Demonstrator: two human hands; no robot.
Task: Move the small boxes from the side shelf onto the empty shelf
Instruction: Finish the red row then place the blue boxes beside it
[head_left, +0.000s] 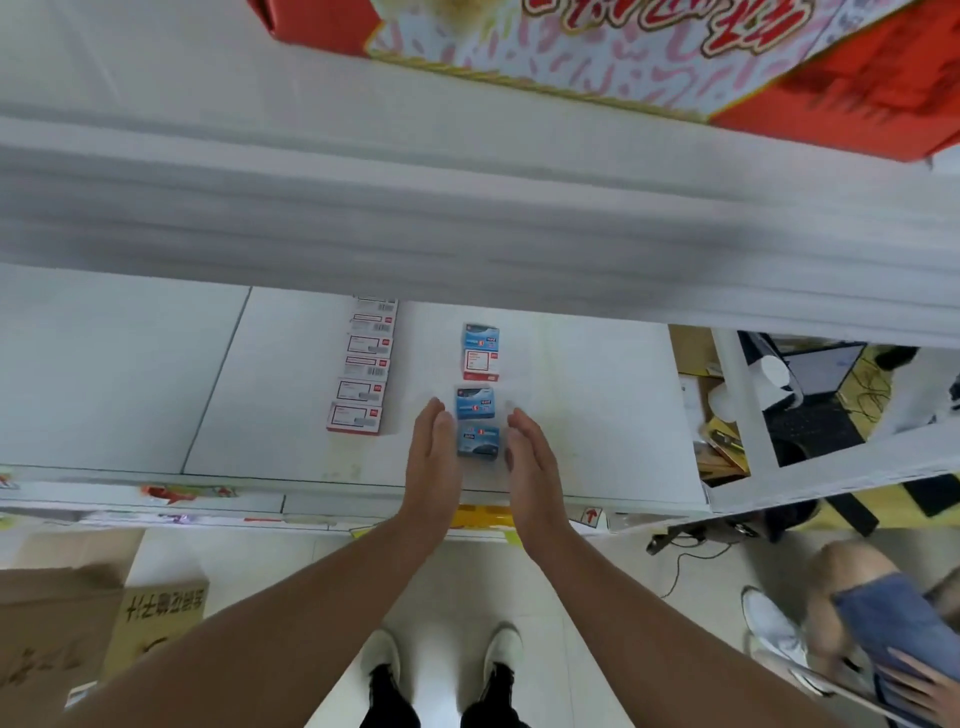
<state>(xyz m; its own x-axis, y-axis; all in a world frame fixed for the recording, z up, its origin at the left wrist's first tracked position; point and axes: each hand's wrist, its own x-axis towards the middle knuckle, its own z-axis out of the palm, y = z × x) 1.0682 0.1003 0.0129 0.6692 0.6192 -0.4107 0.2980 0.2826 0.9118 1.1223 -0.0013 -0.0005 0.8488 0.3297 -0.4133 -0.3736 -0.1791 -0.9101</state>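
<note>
My left hand and right hand are flat and wide, holding nothing, one at 9 o'clock and one at 3 o'clock of the two nearest blue boxes on the shelf. If I press unevenly, I think the boxes can turn crooked or slide toward the shelf edge at 6 o'clock.

Pale glossy floor tiles are seen below white metal shelving. A brown cardboard carton is set at the left, and a black laptop at the right.
</note>
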